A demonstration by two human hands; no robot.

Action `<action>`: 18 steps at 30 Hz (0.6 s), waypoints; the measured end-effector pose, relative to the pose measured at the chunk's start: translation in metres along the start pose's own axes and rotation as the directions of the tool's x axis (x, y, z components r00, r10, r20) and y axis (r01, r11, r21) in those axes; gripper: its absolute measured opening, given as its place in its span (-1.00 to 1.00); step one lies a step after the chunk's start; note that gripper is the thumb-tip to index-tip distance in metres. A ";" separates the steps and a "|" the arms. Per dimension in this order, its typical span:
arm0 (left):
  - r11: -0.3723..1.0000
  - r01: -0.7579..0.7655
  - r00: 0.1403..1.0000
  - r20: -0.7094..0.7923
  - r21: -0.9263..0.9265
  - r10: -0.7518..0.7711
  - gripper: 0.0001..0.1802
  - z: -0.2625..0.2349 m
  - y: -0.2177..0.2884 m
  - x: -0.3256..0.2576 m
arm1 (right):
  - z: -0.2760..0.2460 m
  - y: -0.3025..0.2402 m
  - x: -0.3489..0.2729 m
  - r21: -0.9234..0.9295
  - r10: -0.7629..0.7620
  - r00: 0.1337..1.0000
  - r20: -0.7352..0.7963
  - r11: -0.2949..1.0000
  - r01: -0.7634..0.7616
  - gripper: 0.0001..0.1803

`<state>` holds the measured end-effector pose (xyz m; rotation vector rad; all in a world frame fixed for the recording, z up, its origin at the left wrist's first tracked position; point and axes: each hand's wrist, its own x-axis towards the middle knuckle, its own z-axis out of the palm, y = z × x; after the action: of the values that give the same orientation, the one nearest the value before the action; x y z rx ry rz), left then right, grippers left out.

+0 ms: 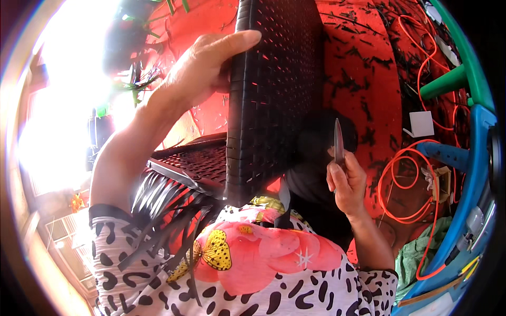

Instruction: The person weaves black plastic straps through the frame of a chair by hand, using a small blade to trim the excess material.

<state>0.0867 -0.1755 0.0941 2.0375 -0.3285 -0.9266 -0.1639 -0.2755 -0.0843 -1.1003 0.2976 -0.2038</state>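
Observation:
A black woven wicker piece (274, 95) stands upright in front of me, its wrapped edge toward my left. My left hand (219, 55) is closed over that edge, thumb lying on the near side and the other fingers mostly hidden behind. In my right hand (348, 184) is a knife (338, 139), its pointed blade sticking up, apart from the weave. A lower woven section (195, 160) extends to the left of the upright panel. From its near edge hang many loose black strips (168, 195), some lying over my left sleeve.
Black offcuts (353, 79) litter the red floor covering (363, 52). At the right, an orange hose (387, 200) lies coiled near a blue plastic table (482, 152) holding tools. A green plastic leg (445, 84) juts in above it. Strong light washes out the left side.

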 end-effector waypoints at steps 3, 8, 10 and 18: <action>0.995 -0.057 0.998 0.000 -0.079 0.057 -0.55 0.004 -0.007 -0.002 | -0.001 0.003 0.000 0.016 -0.001 1.000 -0.017 1.000 0.001 -0.74; 0.987 -0.095 0.995 -0.050 -0.127 0.089 -0.53 0.011 -0.010 -0.005 | 0.000 0.001 0.000 0.018 0.012 1.000 -0.007 1.000 -0.012 -0.74; 0.995 -0.101 0.994 -0.034 0.004 0.101 -0.52 -0.002 -0.014 0.000 | 0.000 0.000 0.001 -0.002 0.022 1.000 -0.002 1.000 -0.022 -0.74; 0.997 -0.083 0.989 -0.126 -0.004 0.082 -0.50 0.009 0.000 0.008 | 0.000 0.001 0.002 0.008 -0.007 1.000 0.009 1.000 0.007 -0.75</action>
<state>0.0855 -0.1850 0.0872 2.0474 -0.3361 -0.7440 -0.1622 -0.2756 -0.0854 -1.0946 0.2854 -0.2058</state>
